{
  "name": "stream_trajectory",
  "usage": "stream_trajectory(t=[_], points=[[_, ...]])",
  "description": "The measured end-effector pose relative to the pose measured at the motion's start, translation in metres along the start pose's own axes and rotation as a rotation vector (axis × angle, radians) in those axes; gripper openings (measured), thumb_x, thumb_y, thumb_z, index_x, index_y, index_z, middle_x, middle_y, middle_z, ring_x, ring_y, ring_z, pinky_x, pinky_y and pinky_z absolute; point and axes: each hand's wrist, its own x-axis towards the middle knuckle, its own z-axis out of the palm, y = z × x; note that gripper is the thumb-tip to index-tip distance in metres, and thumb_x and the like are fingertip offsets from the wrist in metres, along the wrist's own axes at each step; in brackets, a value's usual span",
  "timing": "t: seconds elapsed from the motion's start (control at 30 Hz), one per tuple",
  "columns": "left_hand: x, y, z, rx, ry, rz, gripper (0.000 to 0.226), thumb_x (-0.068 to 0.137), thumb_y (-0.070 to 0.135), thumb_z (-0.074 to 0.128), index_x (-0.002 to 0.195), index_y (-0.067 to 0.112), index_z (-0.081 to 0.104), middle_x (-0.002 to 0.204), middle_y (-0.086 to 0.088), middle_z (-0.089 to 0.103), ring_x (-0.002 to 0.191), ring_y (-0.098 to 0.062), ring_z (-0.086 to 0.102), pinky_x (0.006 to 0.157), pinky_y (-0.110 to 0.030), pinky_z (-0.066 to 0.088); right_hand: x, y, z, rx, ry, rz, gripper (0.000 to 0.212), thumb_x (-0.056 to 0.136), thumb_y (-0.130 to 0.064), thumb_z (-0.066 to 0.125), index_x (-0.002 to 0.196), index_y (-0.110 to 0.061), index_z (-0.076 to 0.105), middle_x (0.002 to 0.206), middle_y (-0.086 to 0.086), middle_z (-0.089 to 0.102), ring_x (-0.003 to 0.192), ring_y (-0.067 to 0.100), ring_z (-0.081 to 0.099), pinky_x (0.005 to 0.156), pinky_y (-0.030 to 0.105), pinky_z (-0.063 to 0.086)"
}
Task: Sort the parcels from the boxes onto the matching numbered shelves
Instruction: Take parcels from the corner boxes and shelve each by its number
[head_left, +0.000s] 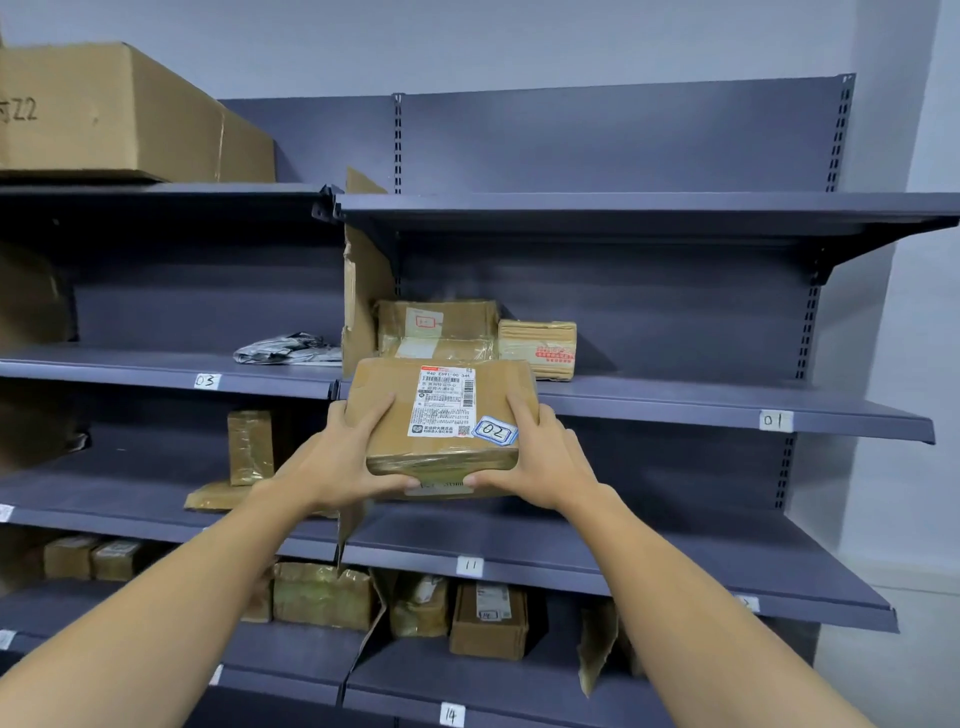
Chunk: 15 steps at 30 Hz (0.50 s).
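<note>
Parcel (441, 415) — both hands' grip

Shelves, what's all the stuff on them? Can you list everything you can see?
shelves: many, dark grey-blue, across the whole view
number tags: four readable, white, on shelf edges: 03, 01, 11, 14
big box: one, brown, top shelf, left
bag: one, grey, on shelf 03
cardboard sheets: several, brown, upright between shelf bays
01 parcels: two, brown, on shelf 01
lower parcels: at least seven, brown, on the shelves further down
02 parcel: one, brown, white label and 02 sticker, held in front of shelf 01
left hand: one, grips the 02 parcel's left side
right hand: one, grips its right side
</note>
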Motion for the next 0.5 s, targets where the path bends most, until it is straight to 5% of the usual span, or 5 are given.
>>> stream_trajectory(t=[0.5], points=[[0.096, -0.038, -0.016, -0.044, 0.016, -0.040, 0.122, 0.057, 0.086, 0.068, 0.154, 0.049, 0.004, 0.153, -0.008, 0.022, 0.127, -0.030, 0.048, 0.107, -0.041, 0.044, 0.109, 0.003, 0.006, -0.040, 0.020, -0.046, 0.118, 0.066, -0.078, 0.073, 0.155, -0.028, 0.014, 0.150, 0.013, 0.036, 0.130, 0.035, 0.044, 0.108, 0.044, 0.035]])
